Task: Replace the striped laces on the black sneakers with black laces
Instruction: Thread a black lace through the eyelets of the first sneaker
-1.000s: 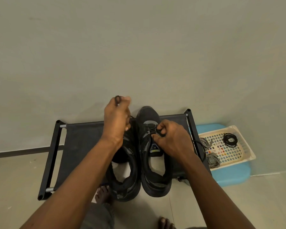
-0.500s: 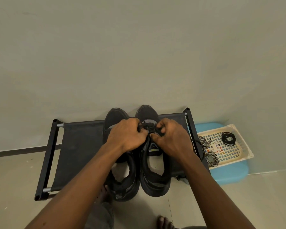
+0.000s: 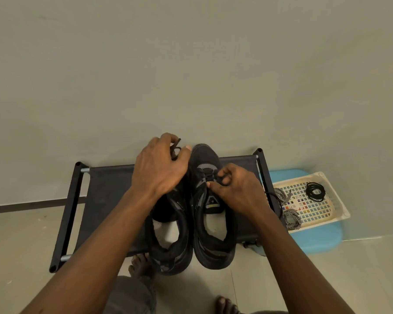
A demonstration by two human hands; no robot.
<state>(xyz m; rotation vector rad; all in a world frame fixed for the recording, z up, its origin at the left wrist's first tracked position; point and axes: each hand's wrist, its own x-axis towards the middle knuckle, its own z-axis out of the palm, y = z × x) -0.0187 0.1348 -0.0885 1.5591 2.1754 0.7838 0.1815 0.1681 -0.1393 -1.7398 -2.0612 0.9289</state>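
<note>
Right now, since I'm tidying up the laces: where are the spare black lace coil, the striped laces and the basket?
black lace coil [image 3: 309, 192]: head view, left arc of the coil.
striped laces [image 3: 293, 218]: head view, the nearer bundle.
basket [image 3: 320, 225]: head view, its near rim.

Low black fabric rack with a black tube frame [image 3: 109, 184] stood on the beige tiled floor [image 3: 21, 245] in front of me. On it, side by side and touching, were the left black sneaker [image 3: 168, 252] and right black sneaker [image 3: 213, 245], heels past its front edge.
</note>
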